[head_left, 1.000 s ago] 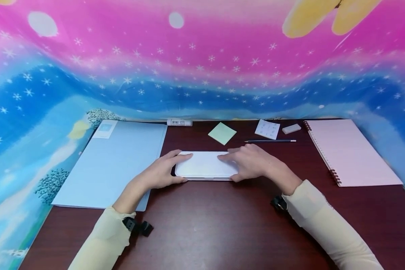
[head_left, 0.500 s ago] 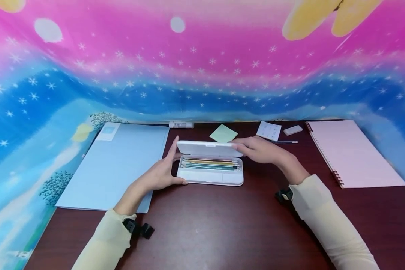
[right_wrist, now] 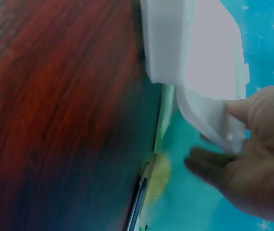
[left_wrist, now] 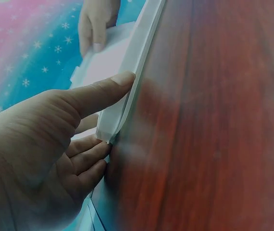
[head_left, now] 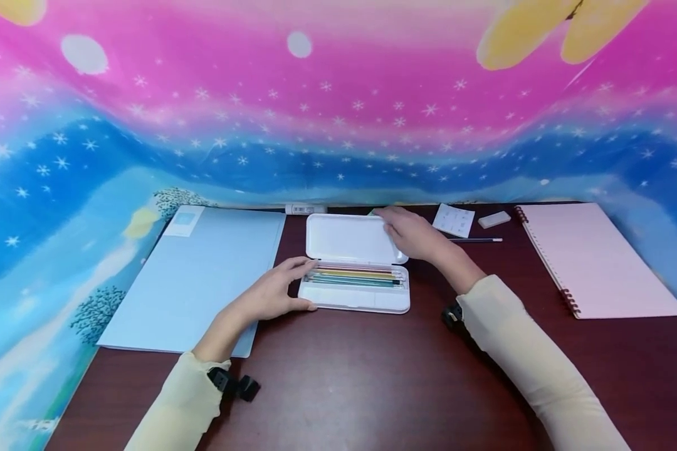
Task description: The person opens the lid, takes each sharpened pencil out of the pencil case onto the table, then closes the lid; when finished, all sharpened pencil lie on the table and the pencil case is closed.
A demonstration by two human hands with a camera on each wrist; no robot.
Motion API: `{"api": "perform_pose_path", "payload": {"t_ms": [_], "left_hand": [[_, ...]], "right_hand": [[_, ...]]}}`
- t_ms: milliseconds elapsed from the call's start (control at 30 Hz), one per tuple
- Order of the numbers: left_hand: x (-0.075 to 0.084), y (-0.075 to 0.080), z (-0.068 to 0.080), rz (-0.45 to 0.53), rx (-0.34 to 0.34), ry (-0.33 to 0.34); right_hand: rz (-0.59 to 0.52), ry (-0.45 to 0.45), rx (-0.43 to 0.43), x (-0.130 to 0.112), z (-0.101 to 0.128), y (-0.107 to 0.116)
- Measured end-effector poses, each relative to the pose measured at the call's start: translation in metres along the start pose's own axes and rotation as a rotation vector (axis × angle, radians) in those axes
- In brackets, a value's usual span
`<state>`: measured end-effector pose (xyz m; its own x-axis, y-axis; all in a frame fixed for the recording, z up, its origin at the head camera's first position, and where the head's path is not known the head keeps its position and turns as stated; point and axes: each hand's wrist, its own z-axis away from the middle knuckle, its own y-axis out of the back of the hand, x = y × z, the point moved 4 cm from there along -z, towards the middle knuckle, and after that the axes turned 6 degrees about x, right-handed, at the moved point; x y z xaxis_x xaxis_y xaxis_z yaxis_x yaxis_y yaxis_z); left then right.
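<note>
Green note pad: hidden behind raised lid (head_left: 352,237) | glue stick (head_left: 306,208) label: too small to read | sticker sheet (head_left: 454,220) marks: illegible | right wrist view: blurred, pencil (right_wrist: 138,204) cut off

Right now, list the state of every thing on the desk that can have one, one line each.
White plastic pencil case: open, lid tipped back, pencils lying inside.
Left hand: grips the case's left end.
Right hand: holds the lid's right edge.
Pink spiral notebook: closed, flat.
Light blue folder: closed, flat.
Dark pencil: lying loose on the desk.
White glue stick: lying on its side.
</note>
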<state>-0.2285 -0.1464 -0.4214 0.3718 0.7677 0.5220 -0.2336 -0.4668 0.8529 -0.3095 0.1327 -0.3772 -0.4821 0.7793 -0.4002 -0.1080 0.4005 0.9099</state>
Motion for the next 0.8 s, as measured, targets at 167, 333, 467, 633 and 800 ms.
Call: {"api": "perform_pose_path", "payload": {"t_ms": [167,333,467,633,800], "left_hand": [[0.000,-0.002,-0.001,0.017,0.006,0.014],[-0.002,-0.002,-0.001,0.014,0.006,0.015],[-0.001,-0.001,-0.001,0.010,0.003,0.013],[-0.001,0.001,0.000,0.001,0.001,0.024],[0.001,-0.001,0.000,-0.009,-0.005,0.018]], "right_hand": [[0.105,0.050,0.010,-0.003,-0.001,-0.011],[0.269,0.103,0.048,-0.017,0.012,-0.009],[0.325,0.133,0.049,-0.026,0.033,-0.006],[0.089,0.017,-0.141,-0.018,0.043,-0.012],[-0.043,-0.054,-0.284,-0.005,0.038,-0.021]]}}
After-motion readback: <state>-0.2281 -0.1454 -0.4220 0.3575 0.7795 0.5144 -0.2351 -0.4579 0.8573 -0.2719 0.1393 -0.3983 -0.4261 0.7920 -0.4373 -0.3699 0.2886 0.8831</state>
